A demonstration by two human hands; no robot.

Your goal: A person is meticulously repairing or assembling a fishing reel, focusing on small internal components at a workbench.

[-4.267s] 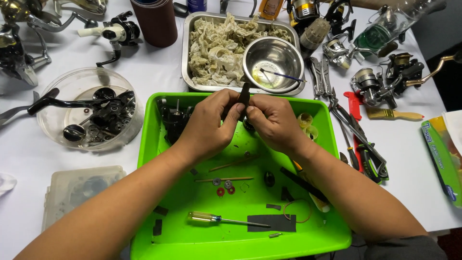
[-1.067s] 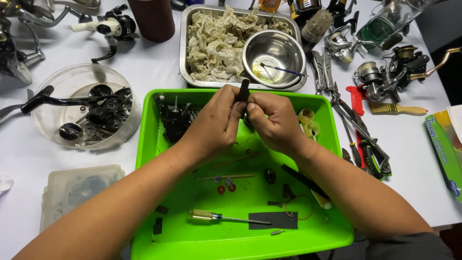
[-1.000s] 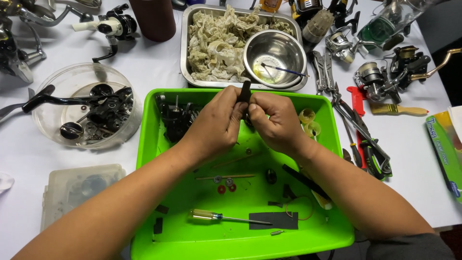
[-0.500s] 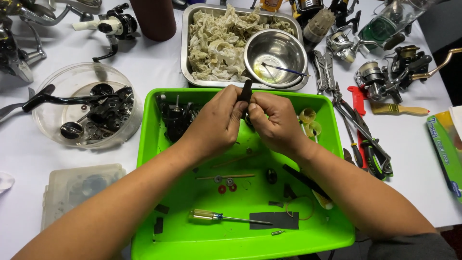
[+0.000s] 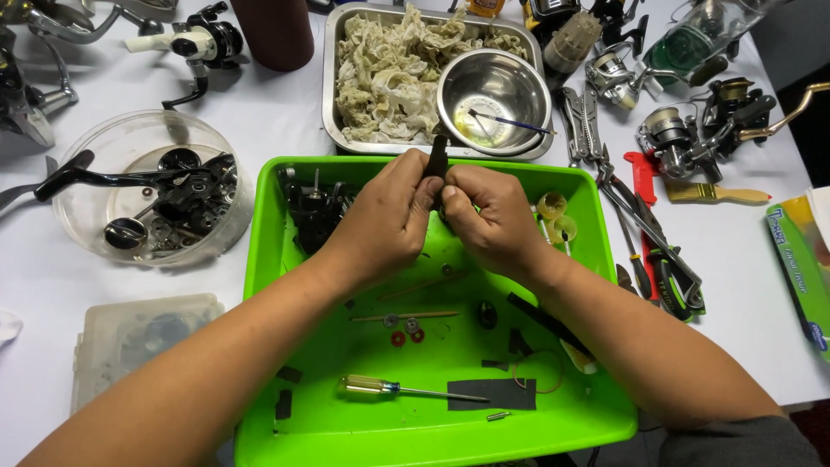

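Both hands meet over the far half of a bright green tray (image 5: 268, 380). My left hand (image 5: 385, 216) and my right hand (image 5: 488, 216) pinch a small black reel part (image 5: 437, 160) between their fingertips, its upper end sticking up above the fingers. A black reel body (image 5: 313, 206) lies in the tray's far left corner, just left of my left hand. On the tray floor near me lie a yellow-handled screwdriver (image 5: 380, 387), small red washers (image 5: 406, 333), thin rods and a dark rectangular pad (image 5: 493, 393).
A steel pan (image 5: 329, 86) holds crumpled rags and a steel bowl (image 5: 493, 95) with a brush. A clear round tub (image 5: 147, 195) of reel parts sits left. Pliers (image 5: 657, 251), fishing reels (image 5: 692, 130) and a paintbrush (image 5: 718, 195) lie right. A lidded plastic box (image 5: 130, 337) sits near left.
Both hands stay together on the black part; the fingers shift only slightly around it. The camera view has drifted a little.
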